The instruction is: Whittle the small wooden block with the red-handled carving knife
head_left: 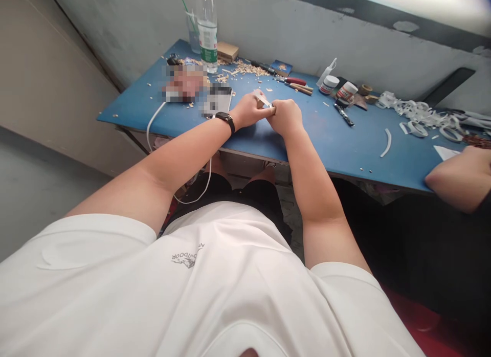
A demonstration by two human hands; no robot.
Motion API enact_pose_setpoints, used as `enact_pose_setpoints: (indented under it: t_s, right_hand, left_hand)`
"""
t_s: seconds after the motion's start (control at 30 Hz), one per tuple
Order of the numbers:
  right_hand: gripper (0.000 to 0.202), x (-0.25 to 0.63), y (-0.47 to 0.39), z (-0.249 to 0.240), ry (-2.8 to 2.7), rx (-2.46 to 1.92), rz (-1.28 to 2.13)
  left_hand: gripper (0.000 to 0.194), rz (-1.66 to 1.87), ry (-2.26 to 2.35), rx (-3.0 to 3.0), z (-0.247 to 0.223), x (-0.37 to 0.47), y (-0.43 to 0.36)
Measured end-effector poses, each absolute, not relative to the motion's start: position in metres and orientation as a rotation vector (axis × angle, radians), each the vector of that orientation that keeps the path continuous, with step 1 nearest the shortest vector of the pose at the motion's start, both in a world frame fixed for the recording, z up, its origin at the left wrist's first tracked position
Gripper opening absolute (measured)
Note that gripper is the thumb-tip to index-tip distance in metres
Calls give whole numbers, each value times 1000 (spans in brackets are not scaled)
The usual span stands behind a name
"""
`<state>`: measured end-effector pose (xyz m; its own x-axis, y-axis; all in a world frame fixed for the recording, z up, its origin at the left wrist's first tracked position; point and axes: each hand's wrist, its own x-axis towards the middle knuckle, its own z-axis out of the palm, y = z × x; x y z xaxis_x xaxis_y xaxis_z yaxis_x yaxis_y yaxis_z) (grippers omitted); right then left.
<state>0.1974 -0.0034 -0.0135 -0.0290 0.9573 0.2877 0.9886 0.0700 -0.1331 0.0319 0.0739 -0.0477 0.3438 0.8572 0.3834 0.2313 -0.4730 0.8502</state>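
Over the front part of the blue table, my left hand (pixel 249 111) and my right hand (pixel 287 116) meet. Both have their fingers closed round a small white flat piece (pixel 262 97), which looks like a folded strip; its kind does not show. A dark tip of something pokes out between the fingers, too small to name. A black watch (pixel 225 119) is on my left wrist. Just left of that hand lies a phone (pixel 223 102), partly blurred out. The palms and most fingertips are hidden from above.
Wood chips (pixel 249 68) and a plastic bottle (pixel 207 40) are at the back of the table (pixel 326 142). Carving tools (pixel 295 82), two small jars (pixel 329 85) and white tape rings (pixel 416 128) lie rightward. Another person's arm (pixel 460 178) rests at the right edge. A white cable (pixel 149 127) hangs down.
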Motion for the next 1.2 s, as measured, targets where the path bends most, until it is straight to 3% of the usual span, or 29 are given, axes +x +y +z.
enact_pose_setpoints:
  t_s: [0.2,0.5,0.8,1.03,1.2]
  right_hand:
    - [32,197,-9,-13,-2149,-1892,-181]
    - [36,202,11,-31,-1918,-1957,-177]
    - [30,191,-16,-2,-2077,-2039,-117]
    - [29,200,-1,-20,-2046,-1952,-148]
    - [32,190,6,-24,-1843,-2123,-153]
  left_hand:
    - [41,980,824,1889,-44,26,68]
    - [49,1097,920,1943,-47,30,82]
    - [40,1014,853,1802,-48,28,77]
    - [59,1004,986,1954,-45,29,70]
    - [70,969,1184,2001,-40,26,76]
